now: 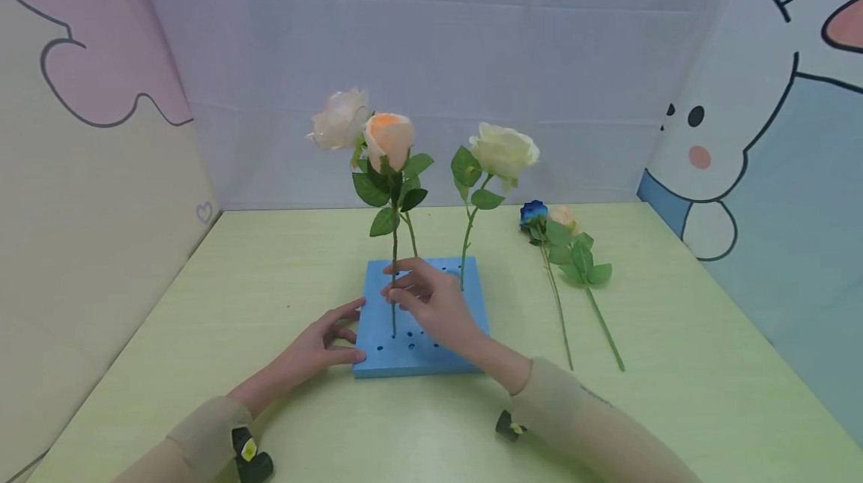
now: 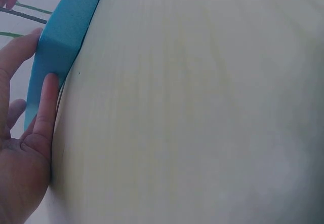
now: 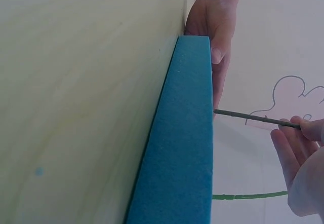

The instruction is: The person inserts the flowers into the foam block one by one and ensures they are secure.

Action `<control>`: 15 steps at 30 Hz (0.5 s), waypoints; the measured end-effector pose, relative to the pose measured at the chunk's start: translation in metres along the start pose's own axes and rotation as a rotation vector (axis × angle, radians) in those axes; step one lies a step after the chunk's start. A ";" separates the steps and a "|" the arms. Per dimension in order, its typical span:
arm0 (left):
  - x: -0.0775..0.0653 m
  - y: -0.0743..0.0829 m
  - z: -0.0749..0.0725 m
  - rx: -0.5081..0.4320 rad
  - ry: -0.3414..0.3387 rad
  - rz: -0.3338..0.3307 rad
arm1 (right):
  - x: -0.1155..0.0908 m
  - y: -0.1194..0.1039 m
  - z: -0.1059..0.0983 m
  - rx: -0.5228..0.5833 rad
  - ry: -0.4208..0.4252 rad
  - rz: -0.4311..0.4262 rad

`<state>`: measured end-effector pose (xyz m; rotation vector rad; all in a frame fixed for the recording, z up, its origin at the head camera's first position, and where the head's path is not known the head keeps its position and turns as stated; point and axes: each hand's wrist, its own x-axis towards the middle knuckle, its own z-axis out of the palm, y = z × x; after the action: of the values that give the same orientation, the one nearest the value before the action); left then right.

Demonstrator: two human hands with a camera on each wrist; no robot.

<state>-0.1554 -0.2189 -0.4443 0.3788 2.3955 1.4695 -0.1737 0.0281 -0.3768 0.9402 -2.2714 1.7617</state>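
Note:
My right hand (image 1: 434,307) pinches the dark stem of a peach rose (image 1: 389,142) between thumb and fingers, in the head view. The stem stands upright, its lower end at a hole near the front of a blue foam block (image 1: 421,372). On the block's left edge rests my left hand (image 1: 317,344), fingers and thumb touching its side; the left wrist view shows a fingertip (image 2: 49,82) against the blue side. A pale pink rose (image 1: 340,120) stands behind the peach one, and a creamy white rose (image 1: 504,150) leans right from the block's back right.
On the table's right lie a blue rose (image 1: 533,215) and a pale peach rose (image 1: 565,218), stems pointing toward the front. Several holes dot the block's top. A pale cloth wall (image 1: 431,56) stands behind the table, with cartoon-printed walls at both sides.

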 end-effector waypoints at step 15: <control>0.001 -0.002 -0.001 -0.002 0.000 0.006 | 0.001 0.000 0.004 0.016 -0.031 0.090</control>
<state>-0.1569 -0.2199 -0.4465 0.3852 2.3945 1.4743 -0.1732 0.0243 -0.3777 0.8870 -2.3578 1.8154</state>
